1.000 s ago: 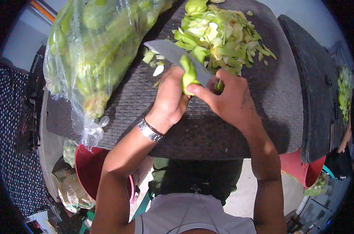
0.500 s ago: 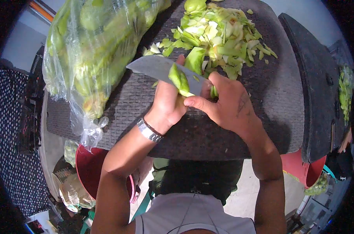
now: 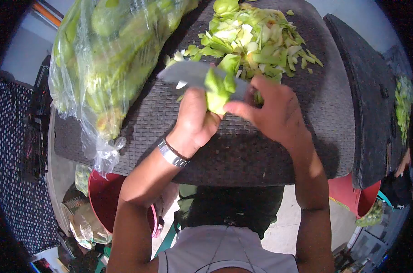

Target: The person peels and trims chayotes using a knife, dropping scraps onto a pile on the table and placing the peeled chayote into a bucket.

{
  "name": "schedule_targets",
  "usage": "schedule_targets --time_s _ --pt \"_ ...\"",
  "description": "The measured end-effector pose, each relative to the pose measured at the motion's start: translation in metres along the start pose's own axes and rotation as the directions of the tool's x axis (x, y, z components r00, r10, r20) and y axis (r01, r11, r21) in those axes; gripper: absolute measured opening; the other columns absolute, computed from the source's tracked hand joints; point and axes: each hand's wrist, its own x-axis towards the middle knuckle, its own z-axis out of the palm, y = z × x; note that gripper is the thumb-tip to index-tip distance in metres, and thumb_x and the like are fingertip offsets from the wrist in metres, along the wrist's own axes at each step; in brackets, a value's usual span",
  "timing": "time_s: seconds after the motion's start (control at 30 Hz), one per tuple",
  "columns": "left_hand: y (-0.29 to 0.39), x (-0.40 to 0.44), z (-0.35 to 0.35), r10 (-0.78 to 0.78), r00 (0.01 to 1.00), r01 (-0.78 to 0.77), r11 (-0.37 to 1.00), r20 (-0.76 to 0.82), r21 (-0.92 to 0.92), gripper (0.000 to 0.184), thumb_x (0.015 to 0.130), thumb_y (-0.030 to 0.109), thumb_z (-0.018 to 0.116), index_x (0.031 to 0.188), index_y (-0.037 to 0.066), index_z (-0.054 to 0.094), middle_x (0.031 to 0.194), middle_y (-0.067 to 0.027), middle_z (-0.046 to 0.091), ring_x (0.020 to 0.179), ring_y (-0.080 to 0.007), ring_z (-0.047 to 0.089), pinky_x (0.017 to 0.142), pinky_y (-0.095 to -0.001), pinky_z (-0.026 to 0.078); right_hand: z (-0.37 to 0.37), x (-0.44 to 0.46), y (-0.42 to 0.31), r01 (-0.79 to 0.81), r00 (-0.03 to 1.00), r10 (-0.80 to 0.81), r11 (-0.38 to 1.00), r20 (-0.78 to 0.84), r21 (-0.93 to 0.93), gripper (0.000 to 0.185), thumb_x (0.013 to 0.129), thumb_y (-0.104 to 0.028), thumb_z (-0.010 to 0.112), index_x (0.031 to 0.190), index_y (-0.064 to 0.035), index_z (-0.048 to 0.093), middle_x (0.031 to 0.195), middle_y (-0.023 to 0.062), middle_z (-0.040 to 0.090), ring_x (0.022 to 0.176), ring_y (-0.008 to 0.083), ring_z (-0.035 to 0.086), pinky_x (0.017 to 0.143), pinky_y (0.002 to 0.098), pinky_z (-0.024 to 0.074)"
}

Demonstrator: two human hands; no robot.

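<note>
Your right hand (image 3: 279,113), closed on the knife (image 3: 186,73), has just shifted slightly rightward, so more shows of the green vegetable (image 3: 217,99), which your left hand (image 3: 192,118) grips near the frame's centre.

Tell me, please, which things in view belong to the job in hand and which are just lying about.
Part of the job:
knife, in the right hand
green vegetable, in the left hand
green peelings
bag of green vegetables, probably

Apparently just lying about:
red tub, left
dark panel, right
spotted cloth
</note>
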Motion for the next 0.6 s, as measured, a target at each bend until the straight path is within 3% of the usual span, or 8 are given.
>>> schedule_targets --time_s 0.03,0.1,0.2,0.3,0.33,0.4,0.47,0.6 --pt "0.006 0.004 -0.019 -0.121 0.975 0.104 0.990 0.184 0.099 0.042 0.109 0.039 0.045 0.128 0.003 0.058 0.108 -0.0100 0.070 0.090 -0.0205 0.069 0.072 -0.0359 0.057 -0.007 0.004 0.003 -0.071 0.997 0.072 0.997 -0.029 0.016 0.062 0.080 -0.059 0.081 0.084 0.0009 0.063 0.075 0.0193 0.067 0.072 0.0368 0.070 0.066 0.0463 0.0539" --pt "0.012 0.007 -0.019 -0.237 0.898 0.246 0.969 0.371 0.023 0.044 0.109 0.041 0.046 0.128 0.003 0.058 0.107 -0.0110 0.070 0.086 -0.0198 0.068 0.068 -0.0339 0.053 -0.018 0.011 0.015 -0.168 0.981 0.172 0.985 -0.093 0.047 0.059 0.083 -0.056 0.080 0.085 0.0009 0.065 0.073 0.0193 0.067 0.070 0.0353 0.070 0.066 0.0452 0.0535" --pt "0.012 0.004 -0.014 -0.256 0.901 0.266 0.964 0.350 0.022 0.045 0.108 0.044 0.047 0.127 0.005 0.059 0.105 -0.0104 0.070 0.086 -0.0183 0.067 0.068 -0.0326 0.051 -0.027 0.016 0.028 -0.229 0.960 0.241 0.969 -0.146 0.094 0.055 0.087 -0.052 0.079 0.090 0.0016 0.068 0.075 0.0199 0.069 0.070 0.0325 0.070 0.068 0.0438 0.0533" --pt "0.010 0.004 -0.010 -0.212 0.960 0.191 0.973 0.182 0.127 0.044 0.107 0.043 0.048 0.127 0.005 0.059 0.108 -0.0097 0.070 0.084 -0.0197 0.066 0.067 -0.0321 0.053 -0.016 0.008 0.007 -0.101 0.993 0.109 0.984 -0.053 0.145 0.048 0.091 -0.044 0.076 0.087 0.0013 0.063 0.071 0.0178 0.062 0.066 0.0222 0.063 0.066 0.0390 0.0493" --pt "0.008 0.000 -0.007 -0.140 0.986 0.129 0.984 0.085 0.122 0.045 0.107 0.043 0.051 0.130 0.006 0.058 0.112 -0.0087 0.070 0.091 -0.0212 0.068 0.073 -0.0361 0.056 -0.012 0.004 0.001 -0.076 0.997 0.075 0.988 0.009 0.134 0.051 0.089 -0.048 0.077 0.089 0.0015 0.064 0.073 0.0189 0.064 0.068 0.0274 0.065 0.067 0.0416 0.0507" --pt "0.000 0.006 -0.014 -0.092 0.987 0.077 0.990 0.130 0.121 0.046 0.106 0.044 0.053 0.132 0.006 0.058 0.114 -0.0082 0.070 0.096 -0.0227 0.069 0.080 -0.0394 0.058 -0.006 -0.001 -0.007 -0.027 0.991 0.011 0.993 0.132 0.118 0.059 0.084 -0.055 0.080 0.092 0.0018 0.067 0.077 0.0211 0.069 0.072 0.0377 0.070 0.067 0.0468 0.0536" --pt "-0.002 0.009 -0.022 -0.077 0.976 0.053 0.991 0.202 0.124 0.049 0.105 0.046 0.056 0.135 0.007 0.056 0.115 -0.0082 0.070 0.104 -0.0247 0.069 0.090 -0.0437 0.058 0.005 -0.003 -0.005 0.048 0.994 -0.055 0.995 0.089 0.083 0.061 0.082 -0.057 0.080 0.092 0.0010 0.066 0.075 0.0207 0.067 0.071 0.0391 0.070 0.066 0.0478 0.0535" --pt "-0.005 0.005 -0.015 -0.036 0.990 0.009 0.980 0.136 0.197 0.045 0.106 0.044 0.053 0.129 0.006 0.058 0.113 -0.0083 0.070 0.097 -0.0228 0.069 0.079 -0.0395 0.058 0.004 -0.002 -0.003 0.041 0.999 -0.042 0.999 0.027 0.026 0.063 0.082 -0.059 0.080 0.093 0.0009 0.064 0.070 0.0187 0.064 0.068 0.0398 0.068 0.064 0.0479 0.0531"
